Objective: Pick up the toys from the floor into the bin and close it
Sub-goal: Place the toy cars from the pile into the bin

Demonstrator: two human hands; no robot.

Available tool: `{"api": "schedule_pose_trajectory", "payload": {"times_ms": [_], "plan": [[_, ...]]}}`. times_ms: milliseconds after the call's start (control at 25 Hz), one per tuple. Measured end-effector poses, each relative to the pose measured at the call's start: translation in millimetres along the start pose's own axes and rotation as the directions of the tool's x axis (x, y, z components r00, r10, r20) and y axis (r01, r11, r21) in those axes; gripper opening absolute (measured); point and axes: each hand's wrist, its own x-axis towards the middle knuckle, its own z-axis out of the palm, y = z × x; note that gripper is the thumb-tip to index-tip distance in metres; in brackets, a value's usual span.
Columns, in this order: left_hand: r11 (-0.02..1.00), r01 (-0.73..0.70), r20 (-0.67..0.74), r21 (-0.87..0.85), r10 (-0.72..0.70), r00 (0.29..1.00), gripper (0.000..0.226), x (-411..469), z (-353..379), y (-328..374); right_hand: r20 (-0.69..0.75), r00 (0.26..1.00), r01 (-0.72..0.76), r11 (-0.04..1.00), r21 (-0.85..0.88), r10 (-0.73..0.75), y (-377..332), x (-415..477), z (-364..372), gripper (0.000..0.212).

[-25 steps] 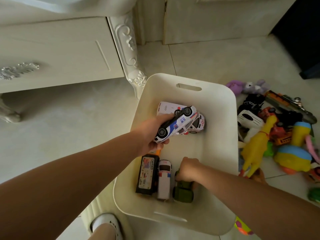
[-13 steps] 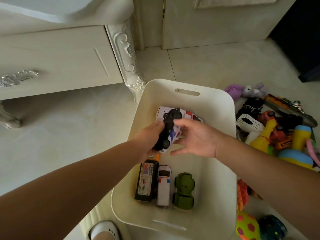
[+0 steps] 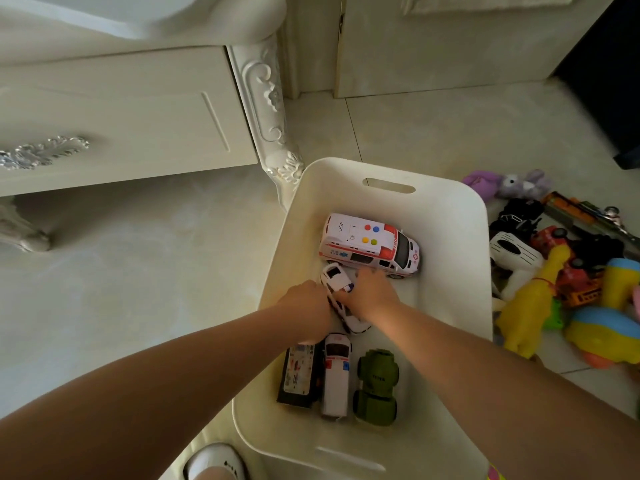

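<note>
Hands are both reaching into the bin (image 3: 450, 237): the left hand (image 3: 304, 299) is gripping the car (image 3: 337, 282) from its left side with curled fingers, and the right hand (image 3: 372, 292) is clasping it from the right, fingers folded over it. The car is lying tilted between them in the bin's middle, just in front of the ambulance (image 3: 367, 244). Nearer the person, a black toy (image 3: 299, 372), a van (image 3: 336, 372) and a green truck (image 3: 377, 386) are lying side by side. Right of the bin, a chicken (image 3: 530, 299), a plush (image 3: 509, 183) and other toys are sitting heaped on the tiles (image 3: 138, 271).
</note>
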Motion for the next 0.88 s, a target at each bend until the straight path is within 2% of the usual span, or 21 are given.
{"api": "schedule_pose_trajectory", "payload": {"times_ms": [120,280,360,520,600,680,760,800,880], "plan": [[0.974,-0.038,0.059,0.223,0.025,0.998,0.029,3.9,9.3,-9.3,0.068,0.997,-0.024,1.0,0.006,0.024,8.0,1.1,13.5,0.06],[0.96,-0.037,0.058,0.277,0.022,0.998,0.031,6.2,8.2,-8.2,0.003,1.0,-0.004,0.982,0.19,0.004,10.6,-2.2,24.7,0.06],[0.958,-0.029,0.062,0.285,0.011,0.998,0.031,4.0,5.8,-6.4,0.034,0.999,0.021,0.98,0.197,-0.029,8.7,-1.9,24.2,0.058],[0.982,-0.023,0.024,0.186,0.018,1.0,0.023,0.7,-0.4,-3.0,0.2,0.978,0.044,0.996,0.072,-0.058,0.7,-0.5,-0.7,0.047],[1.0,-0.026,-0.152,-0.01,0.024,0.988,0.033,-4.9,-14.1,8.6,0.168,0.973,0.15,0.986,0.074,-0.161,-6.8,-10.7,-30.9,0.037],[0.971,-0.171,-0.431,-0.168,0.084,0.898,0.039,-17.9,-35.7,29.8,0.073,0.954,0.281,0.952,0.12,-0.291,-13.1,-31.9,-72.5,0.027],[0.916,-0.375,-0.634,-0.144,0.206,0.746,0.034,-32.4,-56.1,58.3,-0.068,0.935,0.354,0.911,0.212,-0.347,-10.6,-58.9,-119.8,0.013],[0.88,-0.461,-0.685,-0.111,0.268,0.677,0.032,-37.5,-62.0,76.5,-0.134,0.928,0.373,0.884,0.283,-0.349,-2.9,-74.0,-143.9,0.013],[0.827,-0.561,-0.713,-0.03,0.375,0.592,0.034,-41.6,-64.2,115.3,-0.26,0.912,0.4,0.826,0.397,-0.316,22.4,-97.8,-182.3,0.017]]}}
